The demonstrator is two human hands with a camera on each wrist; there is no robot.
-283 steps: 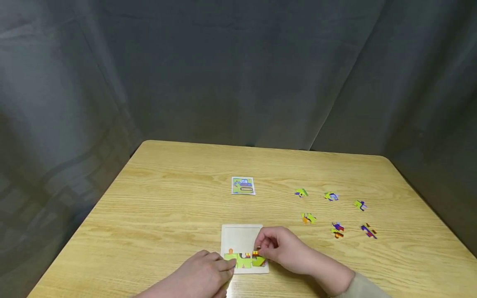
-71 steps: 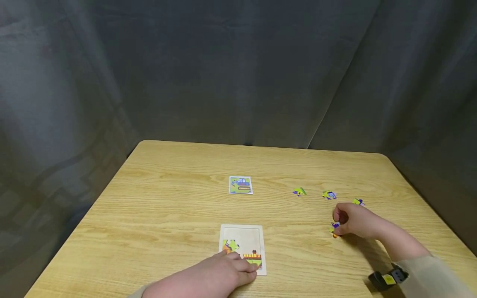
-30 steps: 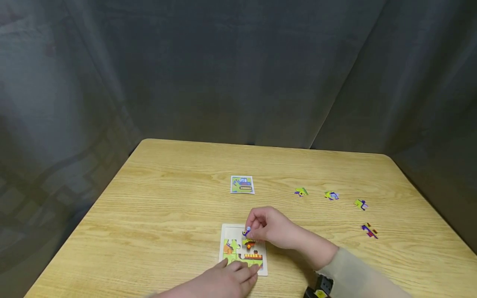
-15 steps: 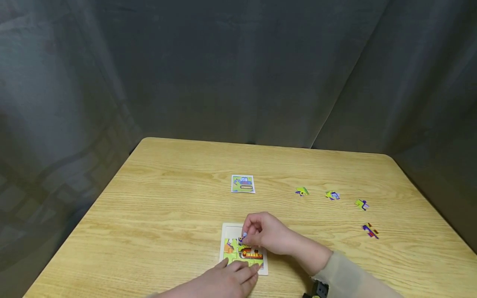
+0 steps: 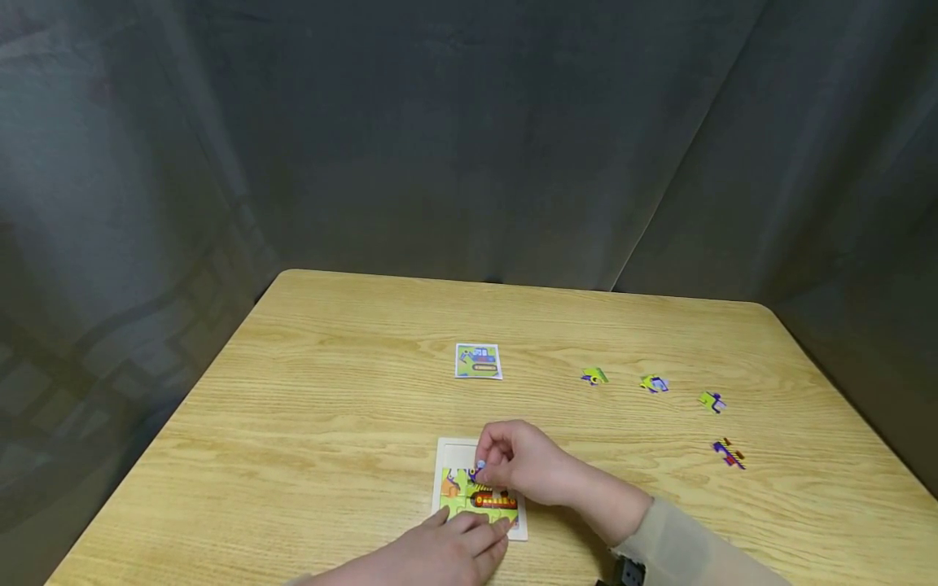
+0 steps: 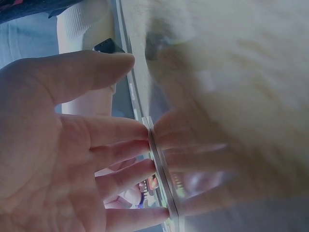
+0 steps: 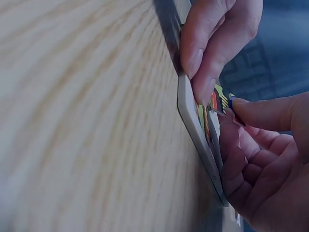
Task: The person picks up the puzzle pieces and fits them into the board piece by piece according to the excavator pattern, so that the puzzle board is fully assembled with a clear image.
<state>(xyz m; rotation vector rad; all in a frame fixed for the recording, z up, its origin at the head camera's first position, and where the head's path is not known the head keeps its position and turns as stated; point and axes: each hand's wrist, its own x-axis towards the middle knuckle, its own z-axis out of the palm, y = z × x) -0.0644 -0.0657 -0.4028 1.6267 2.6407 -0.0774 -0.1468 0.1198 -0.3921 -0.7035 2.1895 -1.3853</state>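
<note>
A pale square puzzle tray (image 5: 437, 476) lies near the table's front edge, its lower part filled with green, orange and red pieces. My right hand (image 5: 531, 465) pinches a blue and yellow piece (image 5: 474, 474) between thumb and index finger at the middle of the tray; the right wrist view shows this piece (image 7: 225, 102) tilted against the tray. My left hand (image 5: 447, 549) rests with extended fingers on the tray's lower part, covering some pieces. Seen in the left wrist view, the fingertips of the left hand (image 6: 82, 150) touch the tray's edge (image 6: 163, 176).
A small picture card (image 5: 479, 360) of a blue digger lies behind the tray. To the right are loose pieces: one green (image 5: 594, 376), one with light blue (image 5: 654, 383), one green and purple (image 5: 712, 401), one striped (image 5: 729, 453). Dark curtains hang behind and beside the table.
My right hand has brought the piece from the right side of the table to the tray and lowered it beside the red track. My left hand has shifted from the left pieces to the tray's lower part.
</note>
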